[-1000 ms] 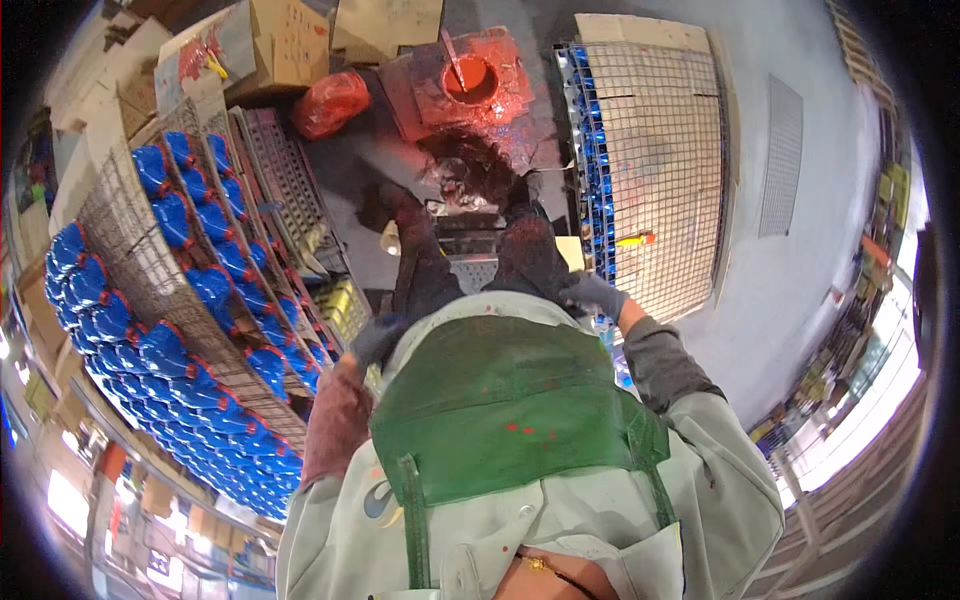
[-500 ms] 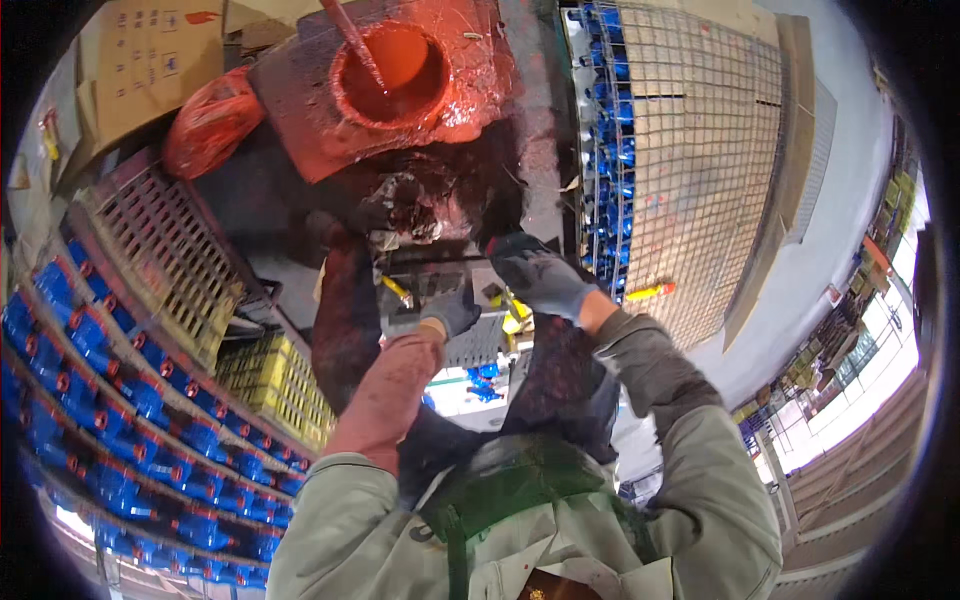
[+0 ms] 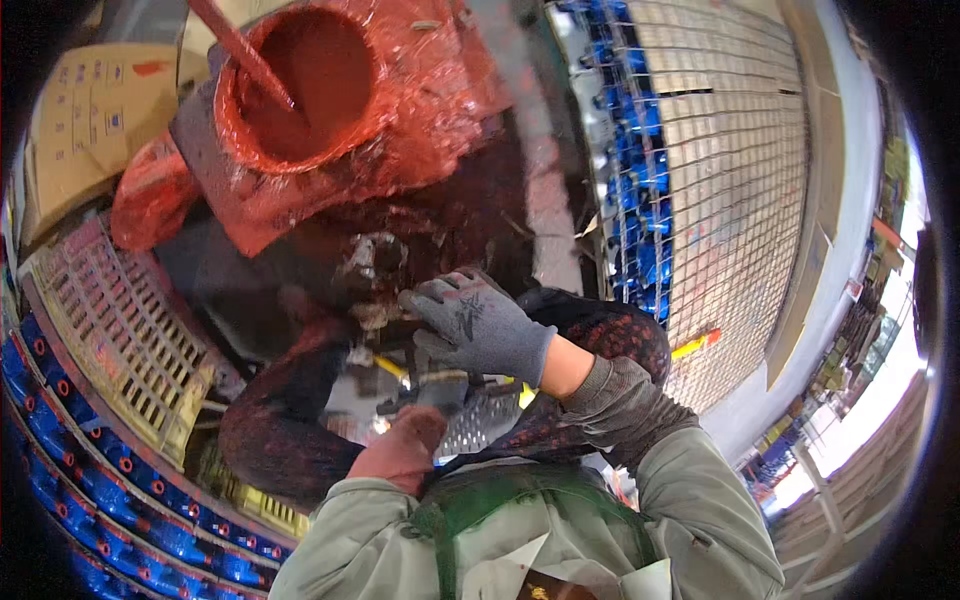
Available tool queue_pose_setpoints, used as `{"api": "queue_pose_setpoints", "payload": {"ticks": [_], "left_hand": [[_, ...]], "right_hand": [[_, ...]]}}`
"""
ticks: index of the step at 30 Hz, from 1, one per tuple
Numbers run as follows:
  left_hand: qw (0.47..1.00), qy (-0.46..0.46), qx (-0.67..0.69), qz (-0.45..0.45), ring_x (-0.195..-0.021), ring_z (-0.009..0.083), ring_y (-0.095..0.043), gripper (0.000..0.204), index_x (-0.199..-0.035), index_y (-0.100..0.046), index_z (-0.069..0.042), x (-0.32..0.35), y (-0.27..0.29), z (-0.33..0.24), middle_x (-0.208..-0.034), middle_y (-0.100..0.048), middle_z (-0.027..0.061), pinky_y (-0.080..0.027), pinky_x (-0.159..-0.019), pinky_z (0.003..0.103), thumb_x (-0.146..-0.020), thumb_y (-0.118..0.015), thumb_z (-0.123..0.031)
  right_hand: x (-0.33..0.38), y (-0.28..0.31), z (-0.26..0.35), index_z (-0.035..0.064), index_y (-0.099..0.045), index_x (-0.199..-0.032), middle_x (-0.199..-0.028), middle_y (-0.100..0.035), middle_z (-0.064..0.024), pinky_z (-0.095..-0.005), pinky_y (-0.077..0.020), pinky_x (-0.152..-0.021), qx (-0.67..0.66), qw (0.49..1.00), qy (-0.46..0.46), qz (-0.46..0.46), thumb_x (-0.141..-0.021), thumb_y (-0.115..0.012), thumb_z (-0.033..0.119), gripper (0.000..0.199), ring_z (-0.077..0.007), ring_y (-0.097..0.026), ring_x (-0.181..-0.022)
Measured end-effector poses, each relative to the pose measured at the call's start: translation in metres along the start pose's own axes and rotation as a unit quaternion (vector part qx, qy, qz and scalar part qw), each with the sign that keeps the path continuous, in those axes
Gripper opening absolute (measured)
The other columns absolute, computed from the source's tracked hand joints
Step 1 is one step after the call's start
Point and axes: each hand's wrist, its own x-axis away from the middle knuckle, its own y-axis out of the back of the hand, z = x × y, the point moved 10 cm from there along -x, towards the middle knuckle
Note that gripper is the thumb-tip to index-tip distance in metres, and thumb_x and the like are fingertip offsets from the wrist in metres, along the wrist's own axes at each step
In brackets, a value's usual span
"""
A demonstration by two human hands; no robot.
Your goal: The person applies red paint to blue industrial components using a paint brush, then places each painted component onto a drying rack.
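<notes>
My right hand (image 3: pixel 485 325), in a grey glove, hovers between my knees with its fingers and thumb apart and nothing visible in it. Just below it is my left hand (image 3: pixel 440 390), gloved in grey too, blurred and partly covered by the right, so its fingers do not show. A yellow-handled tool (image 3: pixel 391 368) lies just left of the hands. Farther away to the left stands a bucket (image 3: pixel 228 115) of red paint with a red-coated stick (image 3: pixel 240 52) leaning in it. The bucket rests on a red-smeared board (image 3: pixel 425 125).
A wire-mesh crate (image 3: pixel 735 190) with blue parts (image 3: pixel 640 180) along its edge stands at right. Another yellow tool (image 3: pixel 695 343) lies by my right knee. At left are a plastic crate (image 3: pixel 110 310), rows of blue parts (image 3: pixel 100 490), a red bag (image 3: pixel 155 195) and a cardboard box (image 3: pixel 100 120).
My right hand has moved left, from beside my right leg to above the left hand. The left hand has drawn nearer to my body. The view has shifted, and my knees are wider apart.
</notes>
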Motion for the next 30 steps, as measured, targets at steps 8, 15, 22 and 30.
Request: {"api": "queue_pose_setpoints", "payload": {"ticks": [8,15,22,30], "left_hand": [[0.992,0.044,-0.109,-0.043,-0.112,0.0334,-0.063,0.065,-0.136,-0.054,-0.012,-0.014,-0.002,0.016,-0.121,-0.064,0.0222,-0.049,-0.095,0.045,-0.085,-0.056,-0.052],[0.961,0.108,-0.224,-0.123,-0.112,0.0337,-0.063,0.064,-0.135,-0.054,-0.012,-0.01,0.009,0.026,-0.12,-0.064,0.0219,-0.049,-0.095,0.045,-0.085,-0.055,-0.051],[0.928,0.126,-0.3,-0.183,-0.112,0.034,-0.063,0.062,-0.134,-0.055,-0.012,0.006,0.03,0.017,-0.12,-0.064,0.0215,-0.049,-0.095,0.045,-0.086,-0.054,-0.051],[0.909,0.141,-0.31,-0.241,-0.111,0.0344,-0.063,0.06,-0.133,-0.056,-0.012,0.026,0.06,0.022,-0.119,-0.064,0.0212,-0.049,-0.095,0.045,-0.087,-0.053,-0.051]], "right_hand": [[0.049,0.012,0.015,0.0076,-0.056,-0.125,-0.107,-0.062,-0.0183,-0.0482,-0.0431,-0.093,0.192,0.979,0.016,-0.07,-0.088,-0.058,0.037,0.048,-0.0356,-0.059,-0.102],[0.129,0.029,0.075,0.0095,-0.061,-0.096,-0.083,-0.062,-0.0103,-0.0443,-0.048,-0.073,0.283,0.912,0.12,-0.273,-0.083,-0.061,0.041,0.034,-0.0301,-0.061,-0.079],[0.404,0.073,0.004,0.0036,-0.068,-0.112,-0.096,-0.071,-0.0138,-0.0306,-0.0546,-0.074,0.119,0.688,-0.023,-0.715,-0.088,-0.062,0.012,0.027,-0.0213,-0.07,-0.084],[0.538,0.043,-0.214,0.0215,-0.066,-0.112,-0.101,-0.07,-0.0135,-0.0449,-0.0533,-0.079,0.219,0.719,-0.458,-0.475,-0.092,-0.055,0.032,0.025,-0.0336,-0.068,-0.092]]}}
